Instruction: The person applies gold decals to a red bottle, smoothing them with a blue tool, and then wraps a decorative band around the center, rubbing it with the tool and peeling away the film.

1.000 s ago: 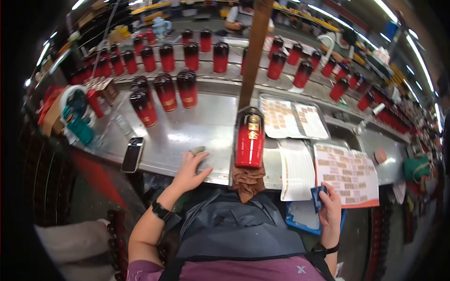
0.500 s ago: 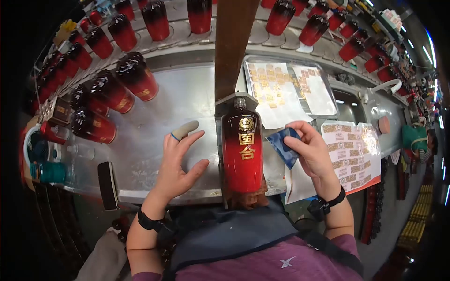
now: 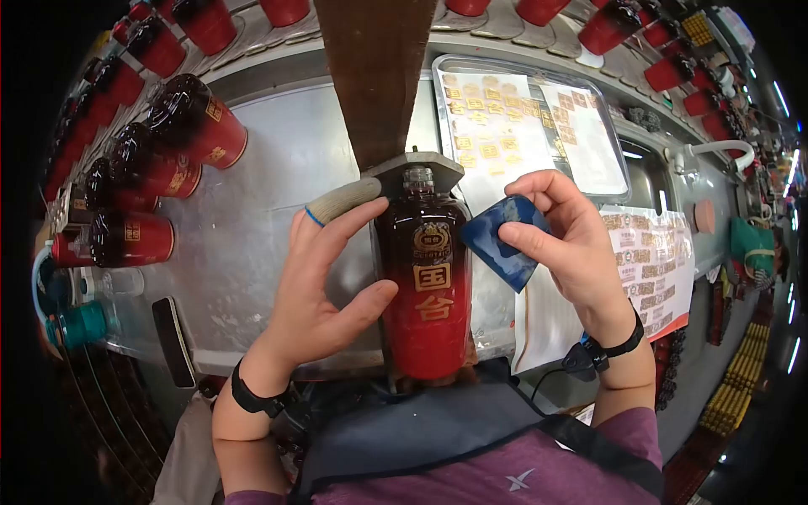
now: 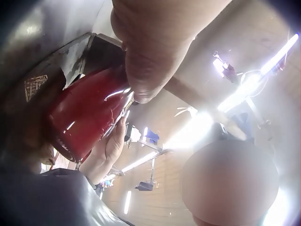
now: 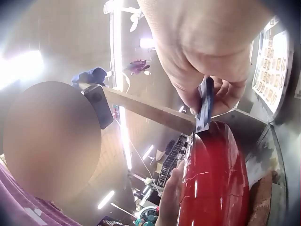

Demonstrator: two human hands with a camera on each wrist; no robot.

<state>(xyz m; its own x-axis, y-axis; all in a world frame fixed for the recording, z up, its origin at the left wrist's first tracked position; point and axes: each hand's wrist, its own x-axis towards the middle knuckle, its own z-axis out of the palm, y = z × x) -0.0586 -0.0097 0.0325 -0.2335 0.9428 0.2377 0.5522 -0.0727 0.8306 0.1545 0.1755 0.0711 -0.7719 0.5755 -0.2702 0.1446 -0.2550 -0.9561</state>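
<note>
A glass bottle (image 3: 429,345), black fading to red with gold lettering, lies on its stand with its neck pointing away from the person. To its left, the left hand (image 3: 324,290) has its fingers and thumb spread along the bottle's side, fingertips close to the shoulder. A tan finger cot (image 3: 345,200) with a blue rim covers one of its fingers. The right hand (image 3: 576,252) pinches a flat blue scraper (image 3: 505,257) between thumb and fingers at the bottle's upper right. From the right wrist view, the scraper (image 5: 204,108) has its edge right at the bottle (image 5: 214,179).
A brown post (image 3: 374,76) rises behind the bottle. Gold labels lie on white sheets in a metal tray (image 3: 621,189), near a printed label sheet (image 3: 652,273). Several similar bottles (image 3: 202,126) stand at left, with a phone (image 3: 172,341) near the bench edge. A faucet (image 3: 724,150) is at right.
The head view has come closer over the bottle. Both hands have moved in: the left from the bench to the bottle's side, the right with the scraper from the papers to the bottle.
</note>
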